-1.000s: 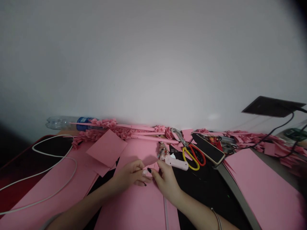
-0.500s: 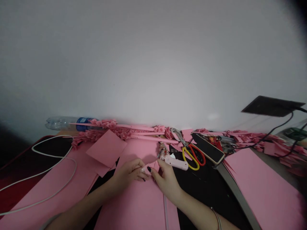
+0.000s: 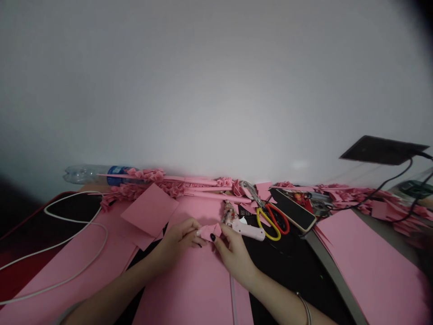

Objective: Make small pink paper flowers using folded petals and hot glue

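Observation:
A small folded piece of pink paper (image 3: 207,232) is held between both hands over a large pink sheet (image 3: 189,289). My left hand (image 3: 184,237) pinches its left end between thumb and fingers. On the right end, my right hand (image 3: 233,250) is closed, its dark-nailed thumb pressed on the near face. Just beyond the right hand lies a pale glue gun (image 3: 248,230). Scissors (image 3: 275,223) with one yellow and one red handle rest beside it. The fingertips behind the paper are partly hidden.
Pink paper flowers on stems (image 3: 138,192) lie along the wall beside a plastic bottle (image 3: 84,174). A phone (image 3: 294,210) is right of the scissors. A square pink sheet (image 3: 150,210), a white cable (image 3: 74,221) and more pink sheets (image 3: 375,266) flank the hands.
The pink paper between my fingers has been bent into a more folded, raised shape. Both hands have shifted only slightly; the things around them stay put.

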Motion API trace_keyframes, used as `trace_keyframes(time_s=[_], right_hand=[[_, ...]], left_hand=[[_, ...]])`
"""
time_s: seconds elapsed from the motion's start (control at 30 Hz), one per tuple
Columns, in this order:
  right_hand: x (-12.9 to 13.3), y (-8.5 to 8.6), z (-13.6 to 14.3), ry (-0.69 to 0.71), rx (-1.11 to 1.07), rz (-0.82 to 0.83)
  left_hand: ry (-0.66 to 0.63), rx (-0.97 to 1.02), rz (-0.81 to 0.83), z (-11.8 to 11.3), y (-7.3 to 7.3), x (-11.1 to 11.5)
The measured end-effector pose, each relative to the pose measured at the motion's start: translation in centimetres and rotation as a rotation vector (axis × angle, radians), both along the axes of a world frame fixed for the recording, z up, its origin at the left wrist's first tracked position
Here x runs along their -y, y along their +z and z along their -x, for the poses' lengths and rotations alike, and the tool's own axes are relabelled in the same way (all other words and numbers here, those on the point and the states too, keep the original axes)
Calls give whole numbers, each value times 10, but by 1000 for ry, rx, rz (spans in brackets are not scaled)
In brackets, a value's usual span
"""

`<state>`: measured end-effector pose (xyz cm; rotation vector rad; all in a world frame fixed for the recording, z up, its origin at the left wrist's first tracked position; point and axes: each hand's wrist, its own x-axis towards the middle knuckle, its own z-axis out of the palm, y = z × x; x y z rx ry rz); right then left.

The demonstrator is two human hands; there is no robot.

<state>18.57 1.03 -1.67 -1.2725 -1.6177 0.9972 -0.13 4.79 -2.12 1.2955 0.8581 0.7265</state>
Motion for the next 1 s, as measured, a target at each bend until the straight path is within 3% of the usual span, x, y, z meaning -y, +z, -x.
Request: trace_keyframes(time_s=[0.2,0.3,0.4,0.57,0.83,1.0], right_hand=[[1,5,1,-12,-174,68],[-1,3,-1,-80,-85,17],[-1,1,-2,-110,-15,-34],[0,-2,-2,-47,-133,83],[1,-3,-1,-1,-112,51],[0,1,-1,1,11,0]], left_hand=[[-16,-77,-125,1,5,0],[-6,-122,-153,0,7,1],[7,-56,-83,-3,5,1],[17,9,91,-8,1,1],[-27,-60,144,-10,18,6],[-63,-87,116,-10,13,6]])
